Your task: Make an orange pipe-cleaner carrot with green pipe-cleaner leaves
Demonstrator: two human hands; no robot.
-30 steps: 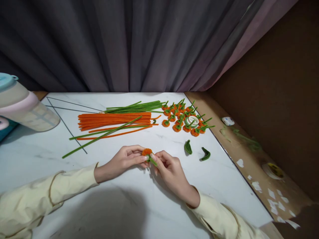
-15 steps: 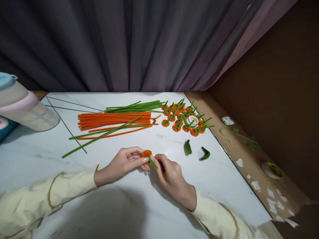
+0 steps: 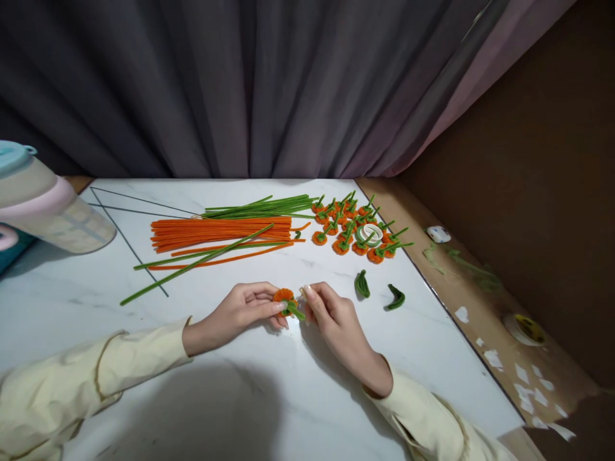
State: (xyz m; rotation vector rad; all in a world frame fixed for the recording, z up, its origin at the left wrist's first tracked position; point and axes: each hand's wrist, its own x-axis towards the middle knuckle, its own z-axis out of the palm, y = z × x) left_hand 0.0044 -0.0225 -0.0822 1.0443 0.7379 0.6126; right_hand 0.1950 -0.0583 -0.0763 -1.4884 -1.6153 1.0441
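Observation:
My left hand [image 3: 250, 309] pinches a small round orange pipe-cleaner piece with a green stem [image 3: 282, 296] between thumb and fingers. The green stem sticks out toward the lower right. Just to its right, apart from the piece, my right hand [image 3: 339, 320] has thumb and forefinger pressed together. Whatever is at those fingertips is too small to make out. Beyond the hands lie a bundle of orange pipe cleaners [image 3: 221, 234] and a bundle of green pipe cleaners [image 3: 264, 207]. Several finished orange pieces with green stems [image 3: 341, 246] are grouped at the back right.
Two folded dark green pipe-cleaner pieces [image 3: 362, 283] lie right of my hands. A white tape roll [image 3: 369, 234] rests among the orange pieces. A tumbler [image 3: 57, 211] stands at the left. Paper scraps [image 3: 493, 358] and another tape roll [image 3: 526, 328] lie on the brown right edge.
My right hand has drawn away from the orange piece, slightly right and upward, its fingertips still pinched. My left hand keeps its hold in nearly the same place.

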